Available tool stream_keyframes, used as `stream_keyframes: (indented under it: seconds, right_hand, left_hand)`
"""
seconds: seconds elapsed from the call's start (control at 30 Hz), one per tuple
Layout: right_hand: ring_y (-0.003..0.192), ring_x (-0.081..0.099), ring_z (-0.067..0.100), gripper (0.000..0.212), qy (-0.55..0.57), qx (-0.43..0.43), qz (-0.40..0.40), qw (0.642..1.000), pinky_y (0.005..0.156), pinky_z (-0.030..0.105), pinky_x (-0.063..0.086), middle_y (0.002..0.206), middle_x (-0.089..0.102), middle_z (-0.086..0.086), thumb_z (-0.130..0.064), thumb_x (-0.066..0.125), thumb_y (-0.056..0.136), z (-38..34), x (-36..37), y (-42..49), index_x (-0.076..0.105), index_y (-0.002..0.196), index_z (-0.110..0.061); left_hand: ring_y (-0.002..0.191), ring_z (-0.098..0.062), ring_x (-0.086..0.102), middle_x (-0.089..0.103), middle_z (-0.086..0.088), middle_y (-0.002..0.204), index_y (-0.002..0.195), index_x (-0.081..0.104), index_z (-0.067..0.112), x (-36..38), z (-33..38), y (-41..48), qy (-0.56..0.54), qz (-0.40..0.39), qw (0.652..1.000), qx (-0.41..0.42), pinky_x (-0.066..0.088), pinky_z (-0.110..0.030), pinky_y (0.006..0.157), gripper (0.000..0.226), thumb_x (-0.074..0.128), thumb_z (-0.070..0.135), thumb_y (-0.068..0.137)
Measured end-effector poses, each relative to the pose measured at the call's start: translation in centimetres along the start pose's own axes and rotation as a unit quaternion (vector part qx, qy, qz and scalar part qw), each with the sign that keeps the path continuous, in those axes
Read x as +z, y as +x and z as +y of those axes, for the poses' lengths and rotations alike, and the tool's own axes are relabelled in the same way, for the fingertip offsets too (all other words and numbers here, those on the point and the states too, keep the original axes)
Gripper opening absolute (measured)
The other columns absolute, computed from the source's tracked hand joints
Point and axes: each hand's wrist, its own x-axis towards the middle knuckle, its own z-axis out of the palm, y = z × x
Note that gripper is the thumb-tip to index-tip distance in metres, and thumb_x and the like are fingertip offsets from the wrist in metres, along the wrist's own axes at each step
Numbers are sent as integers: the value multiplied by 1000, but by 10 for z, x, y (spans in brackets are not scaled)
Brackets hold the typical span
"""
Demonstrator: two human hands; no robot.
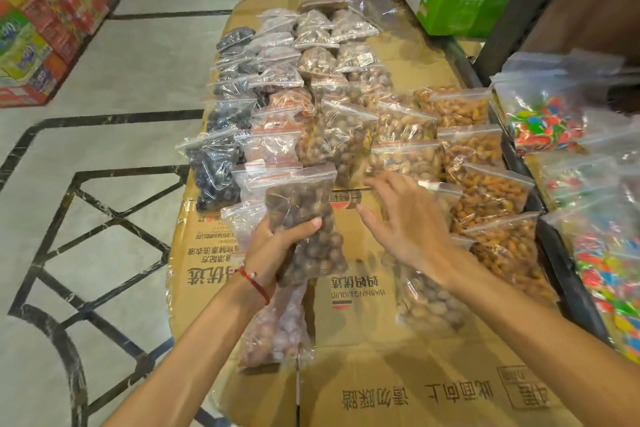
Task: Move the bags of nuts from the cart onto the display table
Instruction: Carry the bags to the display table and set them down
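My left hand (277, 246) grips a clear zip bag of dark brown round nuts (304, 218), held upright above the cardboard-covered display table (433, 385). My right hand (405, 222) hovers with fingers spread just right of that bag, over a bag of pale nuts (429, 302) lying on the cardboard. Several rows of zip bags cover the table beyond: dark fruit (214, 166) on the left, brown nuts (343, 142) in the middle, orange-brown nuts (485, 191) on the right. A bag of pinkish nuts (277, 329) lies below my left wrist. No cart is in view.
Bags of bright multicoloured candy (543, 125) fill a dark-framed shelf on the right. A green box of stacked biscuits (453, 7) stands at the back right. Stacked colourful cartons (45, 17) line the far left across a marble floor (104, 184).
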Motion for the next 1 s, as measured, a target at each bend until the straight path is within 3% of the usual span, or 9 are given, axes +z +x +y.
stream_keyframes:
  seconds: [0.17, 0.3, 0.47, 0.53, 0.6, 0.67, 0.83, 0.93, 1.0]
  right_hand:
    - [133, 54, 23, 60, -77, -26, -4, 997, 105, 47, 51, 141, 60, 3, -57, 42, 100, 25, -13, -29, 60, 141, -18]
    - [127, 56, 23, 53, -117, -25, 11, 993, 107, 43, 46, 135, 63, 3, -49, 49, 102, 37, -18, -43, 60, 141, -15]
    - [126, 56, 23, 55, -123, -11, 21, 992, 114, 42, 42, 134, 64, 3, -48, 49, 102, 44, -18, -51, 57, 146, -15]
    - [124, 57, 24, 56, -123, -13, 32, 992, 113, 43, 43, 131, 65, 5, -47, 51, 101, 48, -18, -53, 57, 145, -12]
    - [124, 58, 25, 56, -121, -13, 44, 992, 114, 44, 43, 131, 64, 6, -45, 57, 100, 53, -19, -55, 55, 145, -11]
    - [126, 57, 24, 55, -125, -11, 52, 991, 117, 41, 39, 133, 64, 5, -43, 60, 100, 59, -16, -56, 55, 145, -11]
    - [133, 53, 23, 54, -123, 0, 44, 991, 117, 38, 34, 139, 61, 4, -42, 60, 101, 68, -5, -55, 55, 145, -12]
    - [131, 54, 28, 49, -116, -5, 49, 992, 116, 38, 31, 136, 63, 7, -40, 62, 99, 69, 1, -56, 60, 138, -11]
    - [132, 54, 29, 47, -116, -6, 48, 992, 120, 41, 30, 136, 63, 7, -41, 61, 99, 66, 2, -57, 61, 137, -12]
  left_hand:
    - [112, -37, 71, 75, -18, 118, 123, 71, 7, 32, -5, 12, -2, -17, 1000, -9, 55, -49, 98, 38, 78, 10, 85]
    - [109, -36, 72, 76, -17, 114, 119, 73, 7, 55, -9, 40, 14, -2, 1000, -27, 56, -54, 99, 37, 82, 13, 84]
    - [100, -29, 76, 79, -10, 105, 115, 75, 13, 77, -7, 79, 4, 51, 997, -49, 60, -50, 91, 39, 88, 19, 79]
    - [99, -31, 76, 79, -12, 107, 118, 73, 14, 81, -6, 97, -14, 68, 995, -73, 62, -53, 85, 52, 93, 29, 72]
    - [102, -34, 75, 76, -14, 117, 128, 67, 16, 79, -13, 120, -26, 86, 991, -98, 61, -56, 84, 86, 102, 41, 54]
    - [106, -35, 74, 75, -14, 120, 133, 64, 19, 73, -30, 147, -49, 84, 990, -105, 60, -60, 86, 101, 105, 43, 43]
    - [103, -28, 74, 78, -9, 112, 127, 67, 13, 89, -25, 132, 1, 103, 989, -102, 63, -48, 85, 79, 98, 43, 60]
    - [103, -28, 74, 73, -9, 122, 143, 49, 12, 79, -55, 152, 13, 139, 983, -124, 62, -51, 86, 129, 99, 61, 35]
    - [103, -30, 73, 72, -8, 124, 144, 45, 22, 63, -89, 187, 22, 167, 979, -116, 60, -56, 87, 139, 98, 68, 23]
